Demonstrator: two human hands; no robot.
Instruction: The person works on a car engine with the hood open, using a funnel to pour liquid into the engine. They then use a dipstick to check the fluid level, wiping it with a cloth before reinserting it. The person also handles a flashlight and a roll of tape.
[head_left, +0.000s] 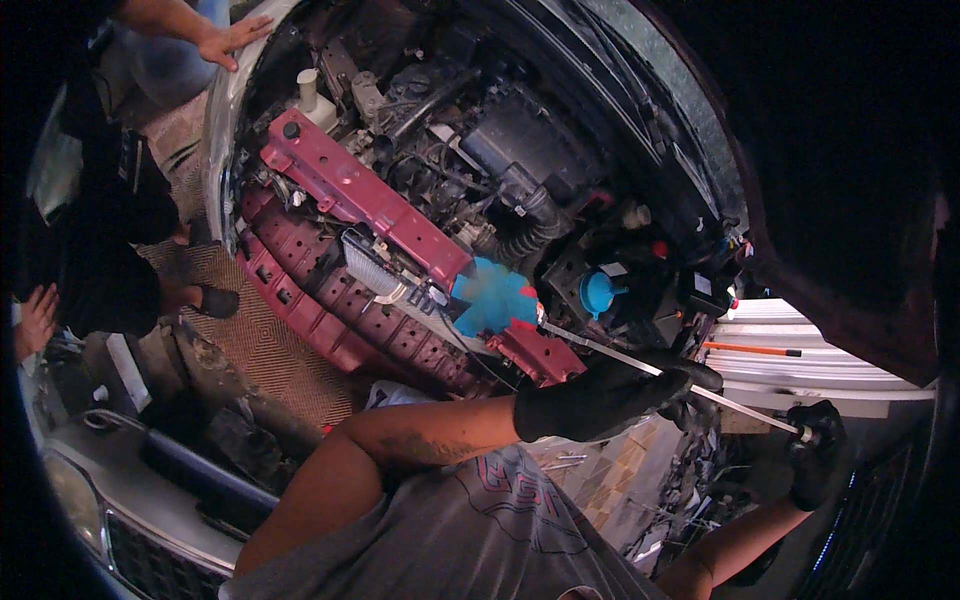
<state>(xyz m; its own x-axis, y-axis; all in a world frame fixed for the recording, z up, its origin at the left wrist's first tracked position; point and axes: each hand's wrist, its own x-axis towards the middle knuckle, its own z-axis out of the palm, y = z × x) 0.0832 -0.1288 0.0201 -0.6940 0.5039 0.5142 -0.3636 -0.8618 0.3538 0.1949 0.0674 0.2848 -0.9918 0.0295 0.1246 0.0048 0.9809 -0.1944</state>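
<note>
My left hand (620, 398), in a black glove, is closed around the middle of a long thin metal rod (610, 350). The rod slants across the front right of an open engine bay. My right hand (818, 440), also gloved in black, is closed at the rod's outer end. Its far end reaches the maroon front panel (540, 355), by a blue cloth (490, 298) draped over that panel. I cannot tell whether the end is fastened there. A blue funnel (598, 293) stands in the bay just beyond the rod.
The engine (520, 140) fills the bay under a raised hood (840, 150). An orange-handled tool (755, 350) lies on a white ribbed surface (830, 375) at right. Another person's hand (235, 42) rests on the far-left fender; a second hand (37, 322) shows at the left edge. Patterned matting (270, 345) covers the floor.
</note>
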